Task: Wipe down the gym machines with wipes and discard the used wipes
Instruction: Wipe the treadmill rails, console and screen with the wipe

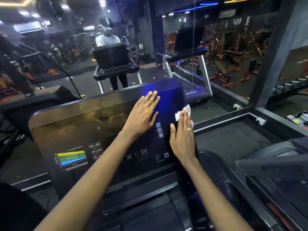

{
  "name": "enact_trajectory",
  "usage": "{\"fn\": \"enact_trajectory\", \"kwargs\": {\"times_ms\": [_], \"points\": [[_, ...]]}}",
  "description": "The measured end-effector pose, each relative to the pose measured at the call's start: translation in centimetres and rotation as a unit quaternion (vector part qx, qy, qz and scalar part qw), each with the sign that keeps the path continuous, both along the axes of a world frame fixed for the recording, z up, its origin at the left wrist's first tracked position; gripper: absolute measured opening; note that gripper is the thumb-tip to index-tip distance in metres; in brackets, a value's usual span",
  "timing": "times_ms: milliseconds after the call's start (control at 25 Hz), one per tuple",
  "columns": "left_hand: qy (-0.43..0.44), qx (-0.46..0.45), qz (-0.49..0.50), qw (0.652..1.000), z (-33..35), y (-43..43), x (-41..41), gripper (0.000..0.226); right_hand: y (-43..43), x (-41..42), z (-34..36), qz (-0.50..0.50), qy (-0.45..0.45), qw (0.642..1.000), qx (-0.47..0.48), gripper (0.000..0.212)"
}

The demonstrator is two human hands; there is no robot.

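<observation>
Treadmill console (75,124) (smeared, prob. wet): left hand (143,112) flat, right hand (182,137) pressing wipe (180,112).

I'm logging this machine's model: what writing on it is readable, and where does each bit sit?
"OK": on a button low on the treadmill console.
The square button right of it: lettering blurred.
The colour chart: labels too small.
The fine print along the console's lower edge: blurred.
No brand legible.

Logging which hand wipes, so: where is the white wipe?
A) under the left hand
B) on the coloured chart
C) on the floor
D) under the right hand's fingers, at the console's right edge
D: the white wipe peeks out beneath the straight fingers of the right hand at the right edge of the treadmill console; the left hand lies flat, no wipe.
</observation>
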State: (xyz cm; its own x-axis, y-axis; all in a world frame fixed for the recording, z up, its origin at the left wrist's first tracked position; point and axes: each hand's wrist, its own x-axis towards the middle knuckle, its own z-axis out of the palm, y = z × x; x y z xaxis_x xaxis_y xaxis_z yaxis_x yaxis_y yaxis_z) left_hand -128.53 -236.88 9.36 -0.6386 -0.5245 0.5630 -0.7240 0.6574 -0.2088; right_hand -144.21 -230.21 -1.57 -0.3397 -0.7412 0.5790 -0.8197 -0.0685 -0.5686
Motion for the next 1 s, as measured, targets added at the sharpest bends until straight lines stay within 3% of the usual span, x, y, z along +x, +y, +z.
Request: {"fn": "enact_trajectory", "kwargs": {"times_ms": [360, 560, 680, 800, 1000], "points": [[-0.029, 0.015, -0.002, 0.999, -1.4, 0.4, -1.2, 0.068, 1.5, -0.9, -2.2, 0.005, 0.014, 1.000, 0.011, 0.066], [-0.029, 0.009, -0.014, 0.999, -1.4, 0.1, -1.0, 0.069, 5.7, 1.9, -7.7, -0.019, -0.056, 0.997, 0.043, 0.072], [-0.025, 0.016, -0.020, 0.999, -1.5, 0.1, -1.0, 0.068, 5.6, 2.3, -8.4, -0.005, -0.046, 0.997, 0.055, 0.072], [-0.036, 0.019, -0.038, 0.998, -1.2, -0.1, -0.4, 0.068, 7.0, 2.4, -10.4, -0.078, -0.103, 0.988, 0.090, 0.072], [-0.054, 0.023, -0.048, 0.997, -0.6, -0.2, 0.5, 0.069, 7.3, 5.4, -11.3, -0.061, -0.152, 0.982, 0.089, 0.072]]}}
